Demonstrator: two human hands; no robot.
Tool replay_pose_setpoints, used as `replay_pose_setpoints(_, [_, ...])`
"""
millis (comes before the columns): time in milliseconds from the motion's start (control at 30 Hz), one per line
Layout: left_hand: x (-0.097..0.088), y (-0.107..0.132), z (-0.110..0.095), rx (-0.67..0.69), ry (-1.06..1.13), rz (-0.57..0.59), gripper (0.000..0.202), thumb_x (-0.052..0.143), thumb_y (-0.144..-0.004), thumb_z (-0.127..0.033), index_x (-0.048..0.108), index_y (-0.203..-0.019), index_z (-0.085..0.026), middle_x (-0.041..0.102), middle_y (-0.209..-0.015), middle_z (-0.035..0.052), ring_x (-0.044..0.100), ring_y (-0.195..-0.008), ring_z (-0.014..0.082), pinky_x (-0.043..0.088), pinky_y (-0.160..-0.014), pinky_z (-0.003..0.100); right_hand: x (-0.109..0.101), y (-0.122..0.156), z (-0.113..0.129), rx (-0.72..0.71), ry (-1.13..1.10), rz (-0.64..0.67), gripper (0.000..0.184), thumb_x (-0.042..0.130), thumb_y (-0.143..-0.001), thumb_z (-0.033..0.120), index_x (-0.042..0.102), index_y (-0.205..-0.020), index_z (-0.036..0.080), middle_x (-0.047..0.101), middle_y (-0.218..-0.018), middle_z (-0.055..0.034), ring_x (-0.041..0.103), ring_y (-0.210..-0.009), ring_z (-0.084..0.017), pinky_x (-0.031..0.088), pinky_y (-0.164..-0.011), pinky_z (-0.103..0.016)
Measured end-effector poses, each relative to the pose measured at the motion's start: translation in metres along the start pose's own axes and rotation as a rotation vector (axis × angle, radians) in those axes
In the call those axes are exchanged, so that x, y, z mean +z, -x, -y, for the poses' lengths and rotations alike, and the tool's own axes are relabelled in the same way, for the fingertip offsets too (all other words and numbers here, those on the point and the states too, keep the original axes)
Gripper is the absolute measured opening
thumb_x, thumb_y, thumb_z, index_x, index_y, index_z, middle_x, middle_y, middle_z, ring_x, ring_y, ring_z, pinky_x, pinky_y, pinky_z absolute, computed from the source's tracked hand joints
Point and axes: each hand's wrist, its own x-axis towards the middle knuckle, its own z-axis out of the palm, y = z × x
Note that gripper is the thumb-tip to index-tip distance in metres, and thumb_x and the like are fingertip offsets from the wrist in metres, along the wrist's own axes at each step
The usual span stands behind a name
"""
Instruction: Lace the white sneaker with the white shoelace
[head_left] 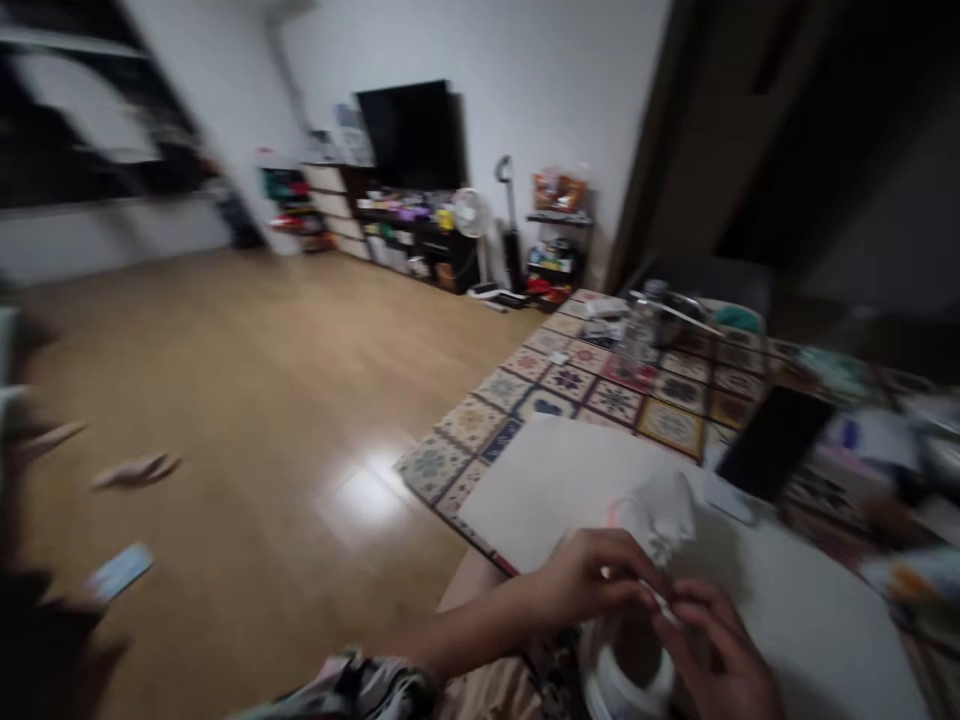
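Note:
My left hand (596, 575) reaches in over the table edge, with its fingers closed in a pinch. Facing it, my right hand (716, 640) is closed too, and the fingertips of both meet on a small white piece (661, 604), too blurred to name. Directly below them is a white tub (616, 690) with a round opening, partly covered by my right hand. Behind my fingers a crumpled white thing (664, 510) lies on a large white sheet (555, 470).
A patterned tablecloth (615, 400) covers the table. A dark tablet-like screen (776, 440) leans right of the sheet; a clear bottle (641, 325) stands farther back. Another person's hand (135, 470) shows at left, near a light blue rectangle (120, 572). A fan (472, 215) stands by the wall.

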Motion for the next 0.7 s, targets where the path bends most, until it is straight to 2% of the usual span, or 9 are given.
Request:
replay_pose_setpoints(133, [-0.009, -0.010, -0.008, 0.068, -0.084, 0.030, 0.043, 0.062, -0.086, -0.055, 0.075, -0.083, -0.014, 0.071, -0.082, 0.0115, 0.064, -0.080, 0.0192, 0.049, -0.075, 0.028, 0.002, -0.013, 0.017, 0.185, -0.269, 0.082, 0.039, 0.059, -0.088, 0.056, 0.065, -0.071, 0.021, 0.066, -0.089, -0.0058, 0.067, -0.084, -0.019, 0.056, -0.072, -0.028])
replay_pose_setpoints(267, [-0.013, -0.019, -0.002, 0.072, -0.176, 0.063, 0.037, 0.058, -0.092, -0.048, 0.073, -0.083, -0.016, 0.069, -0.080, 0.0084, 0.060, -0.076, 0.0175, 0.046, -0.071, 0.027, 0.005, -0.021, 0.021, 0.147, -0.287, 0.071, 0.030, 0.070, -0.083, 0.048, 0.063, -0.076, 0.020, 0.064, -0.094, -0.0047, 0.064, -0.089, -0.017, 0.052, -0.079, -0.027])
replay_pose_setpoints(333, [-0.014, -0.021, 0.000, 0.051, -0.194, 0.074, 0.039, 0.056, -0.093, -0.049, 0.072, -0.081, -0.016, 0.067, -0.079, 0.0074, 0.059, -0.074, 0.0173, 0.046, -0.070, 0.027, 0.006, -0.019, 0.022, 0.073, -0.185, -0.006, 0.020, 0.070, -0.085, 0.039, 0.061, -0.082, 0.021, 0.065, -0.093, -0.0041, 0.063, -0.088, -0.017, 0.051, -0.078, -0.027])
replay_pose_setpoints(400, [-0.014, -0.023, 0.000, 0.024, -0.195, 0.076, 0.042, 0.056, -0.091, -0.052, 0.071, -0.077, -0.016, 0.065, -0.075, 0.0064, 0.059, -0.072, 0.0171, 0.045, -0.069, 0.026, 0.007, -0.018, 0.023, -0.074, -0.036, -0.087, 0.009, 0.065, -0.089, 0.030, 0.062, -0.092, 0.022, 0.067, -0.090, -0.0038, 0.063, -0.084, -0.017, 0.050, -0.076, -0.028])
replay_pose_setpoints(500, [-0.015, -0.026, 0.000, -0.019, -0.180, 0.081, 0.047, 0.061, -0.085, -0.059, 0.070, -0.071, -0.015, 0.062, -0.068, 0.0045, 0.055, -0.066, 0.0159, 0.043, -0.064, 0.026, 0.005, -0.022, 0.027, -0.302, 0.183, -0.110, 0.010, 0.059, -0.094, 0.022, 0.063, -0.103, 0.024, 0.071, -0.085, -0.0013, 0.063, -0.075, -0.015, 0.046, -0.070, -0.029])
replay_pose_setpoints(567, [-0.017, -0.029, 0.001, -0.031, -0.159, 0.099, 0.050, 0.064, -0.081, -0.062, 0.070, -0.068, -0.015, 0.061, -0.064, 0.0038, 0.054, -0.063, 0.0154, 0.043, -0.063, 0.026, 0.002, -0.027, 0.030, -0.383, 0.234, -0.113, 0.010, 0.057, -0.095, 0.020, 0.065, -0.100, 0.025, 0.072, -0.083, 0.0004, 0.063, -0.072, -0.014, 0.045, -0.068, -0.028])
replay_pose_setpoints(700, [-0.025, -0.038, 0.005, -0.045, -0.147, 0.141, 0.049, 0.066, -0.079, -0.062, 0.069, -0.062, -0.016, 0.063, -0.062, 0.0046, 0.057, -0.063, 0.0164, 0.046, -0.064, 0.026, -0.007, -0.035, 0.036, -0.466, 0.152, -0.157, 0.010, 0.058, -0.095, 0.019, 0.065, -0.089, 0.023, 0.072, -0.081, 0.0001, 0.065, -0.079, -0.014, 0.049, -0.073, -0.027])
